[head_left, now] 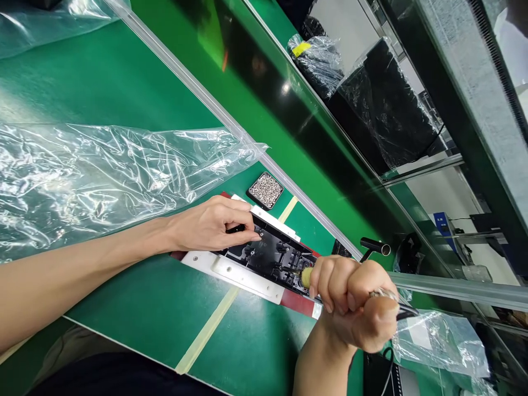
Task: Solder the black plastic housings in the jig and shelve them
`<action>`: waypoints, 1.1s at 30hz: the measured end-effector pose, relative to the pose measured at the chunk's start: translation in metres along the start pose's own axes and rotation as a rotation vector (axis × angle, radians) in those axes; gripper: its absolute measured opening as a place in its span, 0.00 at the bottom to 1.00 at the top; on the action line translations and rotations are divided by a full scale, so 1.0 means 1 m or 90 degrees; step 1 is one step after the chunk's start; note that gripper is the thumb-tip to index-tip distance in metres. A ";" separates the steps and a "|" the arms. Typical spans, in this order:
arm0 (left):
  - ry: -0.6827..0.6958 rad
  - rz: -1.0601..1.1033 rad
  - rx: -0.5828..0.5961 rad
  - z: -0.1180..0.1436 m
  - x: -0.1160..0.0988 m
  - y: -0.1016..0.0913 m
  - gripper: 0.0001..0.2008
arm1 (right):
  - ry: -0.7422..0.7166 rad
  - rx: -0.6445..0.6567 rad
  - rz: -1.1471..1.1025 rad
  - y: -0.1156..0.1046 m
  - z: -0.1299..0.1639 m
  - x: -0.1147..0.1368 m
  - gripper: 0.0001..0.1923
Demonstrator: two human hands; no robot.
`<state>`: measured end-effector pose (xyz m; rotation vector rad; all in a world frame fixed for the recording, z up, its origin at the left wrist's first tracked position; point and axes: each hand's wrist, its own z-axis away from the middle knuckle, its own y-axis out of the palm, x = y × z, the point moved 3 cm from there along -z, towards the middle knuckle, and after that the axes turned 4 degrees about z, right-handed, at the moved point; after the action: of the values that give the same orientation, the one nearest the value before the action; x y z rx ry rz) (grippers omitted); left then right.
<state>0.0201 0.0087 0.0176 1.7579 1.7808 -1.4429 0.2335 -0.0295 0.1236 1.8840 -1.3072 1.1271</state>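
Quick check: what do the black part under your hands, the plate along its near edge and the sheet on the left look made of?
Black part: probably moulded plastic, matt to slightly glossy, with ribs and recesses. Plate: looks like metal, pale satin finish, flat with holes. Sheet: thin clear plastic film, crinkled and shiny. Left hand steadies the part; right hand grips a tool.

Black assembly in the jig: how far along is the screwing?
Done: the black assembly sits in its white and red fixture. In hand: the left hand steadies its upper end while the right hand grips a driver with its tip at the lower end. Left: cannot tell how many screws are in; the screw tray looks full.
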 end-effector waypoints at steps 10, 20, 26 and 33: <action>-0.001 0.002 0.005 0.000 0.001 0.001 0.11 | 0.048 -0.214 -0.002 -0.022 -0.003 0.008 0.26; 0.005 0.000 0.004 0.000 0.001 0.001 0.11 | 0.058 -0.189 -0.010 -0.012 -0.001 -0.003 0.25; 0.005 -0.003 0.007 0.001 0.001 0.000 0.10 | 0.056 -0.186 -0.001 -0.002 -0.001 -0.005 0.26; 0.009 -0.018 -0.002 0.000 -0.001 0.000 0.10 | 0.060 -0.222 -0.003 0.007 -0.001 -0.006 0.27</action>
<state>0.0200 0.0082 0.0179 1.7528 1.8211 -1.4403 0.2257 -0.0284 0.1186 1.5606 -1.3466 0.9053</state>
